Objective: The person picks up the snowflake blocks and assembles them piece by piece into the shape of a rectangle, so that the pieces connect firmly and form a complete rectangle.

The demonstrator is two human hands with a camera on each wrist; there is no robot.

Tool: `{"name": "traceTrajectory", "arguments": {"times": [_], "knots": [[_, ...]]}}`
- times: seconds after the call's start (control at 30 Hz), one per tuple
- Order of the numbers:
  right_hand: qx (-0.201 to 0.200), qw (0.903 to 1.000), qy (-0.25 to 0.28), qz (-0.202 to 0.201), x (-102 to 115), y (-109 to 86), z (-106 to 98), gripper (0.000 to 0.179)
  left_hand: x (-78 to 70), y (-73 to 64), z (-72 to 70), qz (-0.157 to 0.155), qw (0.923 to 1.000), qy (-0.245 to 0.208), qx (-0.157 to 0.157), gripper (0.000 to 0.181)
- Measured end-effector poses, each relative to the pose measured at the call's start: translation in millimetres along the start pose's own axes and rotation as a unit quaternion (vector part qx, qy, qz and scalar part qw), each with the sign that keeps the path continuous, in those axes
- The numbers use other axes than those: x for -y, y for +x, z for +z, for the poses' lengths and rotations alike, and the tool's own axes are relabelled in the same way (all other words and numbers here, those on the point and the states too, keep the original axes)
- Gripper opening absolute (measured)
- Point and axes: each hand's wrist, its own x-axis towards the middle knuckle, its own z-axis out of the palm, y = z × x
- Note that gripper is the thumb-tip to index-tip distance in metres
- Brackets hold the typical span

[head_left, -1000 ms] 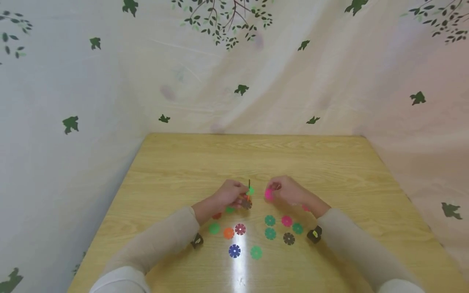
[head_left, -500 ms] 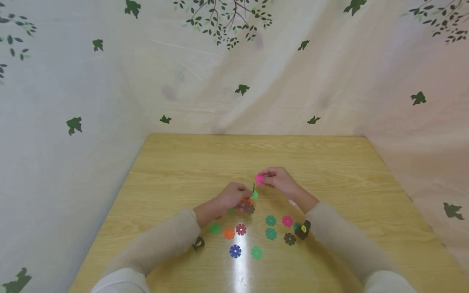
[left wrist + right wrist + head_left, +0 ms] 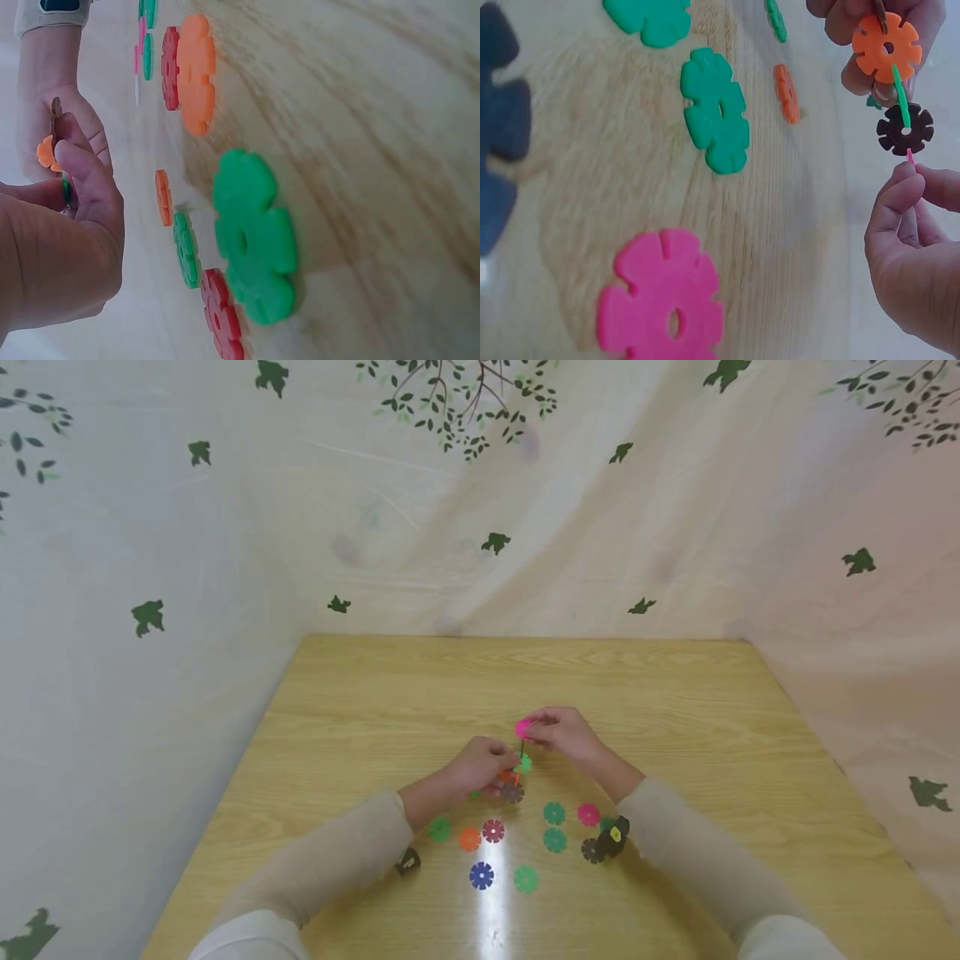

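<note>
My left hand (image 3: 476,768) grips a chain of notched flower-shaped plastic discs slotted crosswise into one another. In the right wrist view an orange disc (image 3: 870,51) sits by my left fingers, then a green disc (image 3: 901,94) seen edge-on, then a dark brown disc (image 3: 922,135). Another brown disc (image 3: 513,792) shows low on the chain in the head view. My right hand (image 3: 566,731) pinches a pink disc (image 3: 522,728) at the chain's upper end, its edge right at the dark brown disc's rim. My fingers partly hide the pink disc.
Several loose discs lie on the wooden table (image 3: 375,693) nearer me, among them a blue disc (image 3: 482,876), a green disc (image 3: 526,879), an orange disc (image 3: 469,839) and a pink disc (image 3: 588,814). Dark wrist cameras hang below both sleeves. A printed cloth (image 3: 420,527) hangs behind.
My right hand has moved left and up with the pink disc, bringing it to the chain's dark upper disc. My left hand and the chain have shifted slightly right and toward me.
</note>
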Motion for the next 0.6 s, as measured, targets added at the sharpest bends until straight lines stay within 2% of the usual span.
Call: {"name": "traceTrajectory", "arguments": {"times": [0.37,0.6], "knots": [[-0.015,0.9992,0.037,0.006,0.2,-0.1,10.0,0.023,-3.0,-0.8,0.1,-0.004,0.9999,-0.012,-0.011,0.019],[-0.022,0.9979,0.058,0.019,2.7,-2.2,11.8,0.018,-0.6,1.5,0.4,0.004,0.9998,-0.007,-0.02,0.017]]}}
